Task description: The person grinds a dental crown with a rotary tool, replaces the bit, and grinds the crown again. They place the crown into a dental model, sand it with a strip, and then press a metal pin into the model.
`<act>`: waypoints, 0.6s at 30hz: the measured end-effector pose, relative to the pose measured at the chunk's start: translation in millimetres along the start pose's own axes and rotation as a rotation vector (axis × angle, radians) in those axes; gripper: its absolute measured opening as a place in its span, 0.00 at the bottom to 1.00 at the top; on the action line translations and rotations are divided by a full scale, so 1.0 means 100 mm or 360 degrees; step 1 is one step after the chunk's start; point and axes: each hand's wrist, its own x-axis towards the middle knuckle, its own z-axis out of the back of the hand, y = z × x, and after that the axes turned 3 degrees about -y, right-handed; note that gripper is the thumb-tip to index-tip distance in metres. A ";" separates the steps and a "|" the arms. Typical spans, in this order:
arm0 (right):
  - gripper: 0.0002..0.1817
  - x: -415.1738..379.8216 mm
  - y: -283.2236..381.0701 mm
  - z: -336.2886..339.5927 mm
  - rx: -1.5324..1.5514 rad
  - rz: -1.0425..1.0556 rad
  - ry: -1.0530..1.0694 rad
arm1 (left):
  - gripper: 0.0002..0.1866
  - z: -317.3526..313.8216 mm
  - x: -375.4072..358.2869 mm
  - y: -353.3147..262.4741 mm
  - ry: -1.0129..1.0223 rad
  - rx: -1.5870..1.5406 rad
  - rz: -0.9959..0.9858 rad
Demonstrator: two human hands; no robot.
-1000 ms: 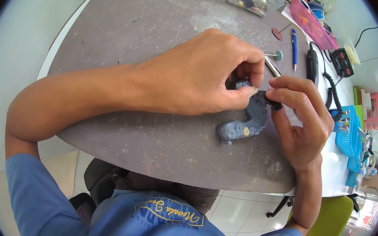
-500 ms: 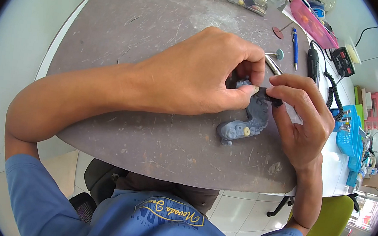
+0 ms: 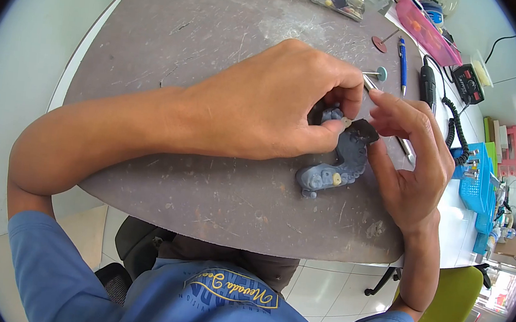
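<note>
A grey-blue dental model [image 3: 351, 152], shaped like a tooth arch, lies on the brown tabletop. One pale yellowish tooth crown [image 3: 337, 179] sits in its near side. My left hand [image 3: 295, 99] is closed in a pinch over the far side of the model, with a small pale dental crown [image 3: 347, 122] at the thumb tip. Beside that crown, a piece of thin black paper [image 3: 365, 130] lies over the arch. My right hand [image 3: 414, 154] is at the paper's right edge, fingers apart, thumb tip close to or touching it. My left fingers hide part of the model.
Behind my hands lie a green-tipped polishing bit [image 3: 381, 74], a metal instrument [image 3: 406, 149], a red disc [image 3: 379, 44] and a blue pen [image 3: 402, 66]. A black handpiece [image 3: 428, 87] with a coiled cord, a pink basket [image 3: 429, 31], a clear box [image 3: 339, 0] and a blue basket [image 3: 475, 179] stand farther right and back.
My right fingers have spread and lifted off the black paper, which now shows flatter and more fully. My left hand stays nearly in place with the small crown.
</note>
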 end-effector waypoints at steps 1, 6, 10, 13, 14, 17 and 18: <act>0.25 0.00 0.00 0.01 0.0027 -0.0056 0.0024 | 0.09 0.00 0.00 0.00 -0.0006 -0.0008 -0.0003; 0.23 -0.01 0.00 0.02 0.0048 -0.0082 0.0100 | 0.09 0.02 0.02 0.01 0.0022 -0.0057 0.0034; 0.18 0.01 -0.02 -0.04 0.0128 0.0042 -0.0013 | 0.08 0.03 0.05 -0.01 0.0005 -0.0130 0.0004; 0.16 0.01 -0.01 -0.05 0.0067 0.0079 0.0006 | 0.08 0.06 0.03 -0.04 0.0034 -0.0104 0.0042; 0.16 0.01 -0.01 -0.05 0.0060 0.0084 0.0008 | 0.08 0.06 0.03 -0.04 0.0072 -0.0034 0.0027; 0.15 0.02 -0.01 -0.04 0.0014 0.0085 0.0044 | 0.09 0.03 0.01 -0.01 0.0020 -0.0112 0.0022; 0.15 0.02 -0.02 -0.04 0.0010 0.0099 0.0040 | 0.09 0.03 0.01 0.00 0.0015 -0.0104 0.0014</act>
